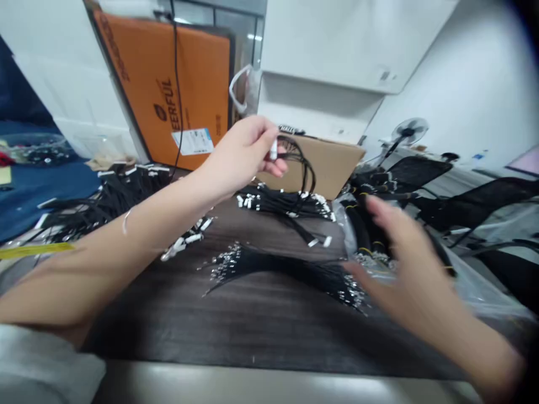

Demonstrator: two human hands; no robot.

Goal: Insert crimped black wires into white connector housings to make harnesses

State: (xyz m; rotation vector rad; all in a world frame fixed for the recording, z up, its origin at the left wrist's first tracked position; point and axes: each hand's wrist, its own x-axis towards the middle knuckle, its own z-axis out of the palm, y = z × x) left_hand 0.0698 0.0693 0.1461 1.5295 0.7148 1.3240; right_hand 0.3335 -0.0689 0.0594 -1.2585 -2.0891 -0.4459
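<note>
My left hand (255, 146) is raised over the back of the table, its fingers pinched on a black cable (309, 168) with a white connector. The rest of that cable curves down in loops toward a pile of black cables with white connectors (286, 203). My right hand (398, 252), smeared by motion, is at the right with thumb and fingers apart, and nothing shows between them. It is near the right end of a bundle of thin black wires with silvery tips (286, 265), which lies across the table.
Dark cables with white ends (113, 196) are heaped at the left. An orange carton (202, 84) and a brown cardboard box (332, 163) stand at the back. Clear plastic holding black wire bundles (475, 280) lies at the right, before black chairs and a fan (408, 132).
</note>
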